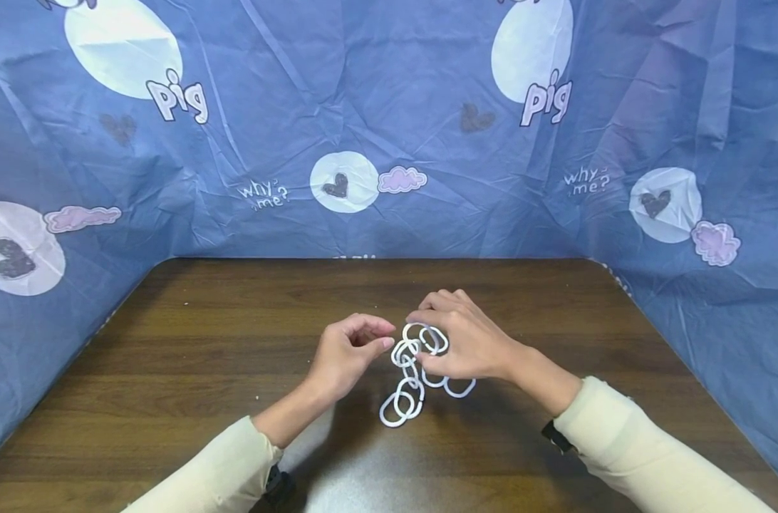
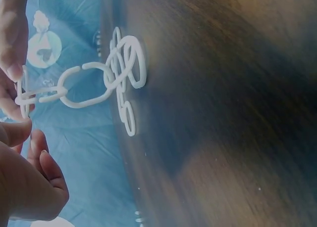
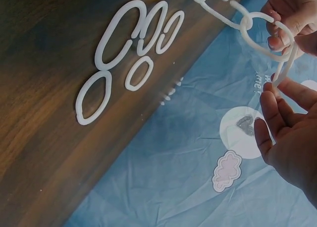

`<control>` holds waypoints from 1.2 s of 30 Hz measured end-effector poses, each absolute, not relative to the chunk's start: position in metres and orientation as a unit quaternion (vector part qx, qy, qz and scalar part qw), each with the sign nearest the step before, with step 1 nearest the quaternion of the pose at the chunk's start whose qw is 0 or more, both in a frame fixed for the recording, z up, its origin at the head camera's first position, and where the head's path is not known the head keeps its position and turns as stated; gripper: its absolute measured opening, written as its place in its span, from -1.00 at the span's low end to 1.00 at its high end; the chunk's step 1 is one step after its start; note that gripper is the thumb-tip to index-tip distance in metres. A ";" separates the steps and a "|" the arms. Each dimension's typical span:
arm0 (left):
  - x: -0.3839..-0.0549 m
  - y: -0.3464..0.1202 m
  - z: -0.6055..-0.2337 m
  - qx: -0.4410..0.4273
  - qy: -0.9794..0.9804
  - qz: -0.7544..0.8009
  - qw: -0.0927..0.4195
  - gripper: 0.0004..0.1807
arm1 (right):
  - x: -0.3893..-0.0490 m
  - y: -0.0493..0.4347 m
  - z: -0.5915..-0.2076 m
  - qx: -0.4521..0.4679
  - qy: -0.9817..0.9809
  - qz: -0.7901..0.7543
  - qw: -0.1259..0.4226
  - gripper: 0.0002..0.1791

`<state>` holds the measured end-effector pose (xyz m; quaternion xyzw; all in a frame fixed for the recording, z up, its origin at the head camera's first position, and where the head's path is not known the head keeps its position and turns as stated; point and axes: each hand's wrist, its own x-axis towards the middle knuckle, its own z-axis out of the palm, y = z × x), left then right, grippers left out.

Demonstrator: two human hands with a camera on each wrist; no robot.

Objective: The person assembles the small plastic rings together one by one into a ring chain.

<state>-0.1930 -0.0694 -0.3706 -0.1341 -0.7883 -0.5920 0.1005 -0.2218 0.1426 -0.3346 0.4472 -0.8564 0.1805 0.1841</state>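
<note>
A chain of white plastic links (image 2: pixel 88 106) hangs from the hands, its lower part lying on the wooden table. My right hand (image 1: pixel 467 338) pinches a link near the top of the chain between thumb and fingertips; more links show beneath its palm. At the left, my left hand (image 1: pixel 347 355) has its thumb and index finger extended and slightly apart, their tips right at the edge of the upper links. In the right wrist view, the right fingertips (image 3: pixel 270 87) meet the end of a link (image 3: pixel 267 41), and the left hand (image 3: pixel 294 19) overlaps the same link.
Several loose white links (image 3: pixel 93 97) lie on the dark wooden table (image 1: pixel 190 370) under the right hand. Blue printed fabric (image 1: pixel 376 85) stands around the back and sides of the table. Tiny white specks dot the tabletop.
</note>
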 end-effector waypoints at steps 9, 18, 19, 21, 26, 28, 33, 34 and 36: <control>-0.176 -0.061 -0.349 -0.176 -0.800 -0.554 0.147 -0.78 | -0.218 0.142 -0.333 0.407 -0.872 0.261 0.072 -0.52; -0.191 -0.063 -0.371 -0.180 -0.803 -0.546 0.156 -0.74 | -0.219 0.142 -0.337 0.415 -0.849 0.327 0.017 -0.57; -0.192 -0.063 -0.372 -0.181 -0.804 -0.545 0.155 -0.73 | -0.219 0.142 -0.338 0.414 -0.847 0.333 0.011 -0.58; -0.193 -0.064 -0.373 -0.185 -0.803 -0.545 0.157 -0.71 | -0.218 0.143 -0.338 0.413 -0.843 0.344 0.001 -0.58; -0.193 -0.065 -0.372 -0.188 -0.800 -0.548 0.160 -0.72 | -0.218 0.145 -0.337 0.409 -0.831 0.375 -0.031 -0.61; -0.193 -0.065 -0.372 -0.184 -0.802 -0.545 0.158 -0.74 | -0.219 0.147 -0.335 0.403 -0.826 0.390 -0.049 -0.63; -0.193 -0.064 -0.369 -0.161 -0.803 -0.560 0.125 -0.86 | -0.222 0.155 -0.332 0.380 -0.829 0.406 -0.055 -0.66; -0.193 -0.063 -0.370 -0.155 -0.800 -0.568 0.115 -0.88 | -0.223 0.158 -0.332 0.373 -0.833 0.405 -0.048 -0.67; -0.194 -0.063 -0.371 -0.142 -0.789 -0.590 0.095 -0.91 | -0.225 0.165 -0.332 0.355 -0.842 0.405 -0.033 -0.68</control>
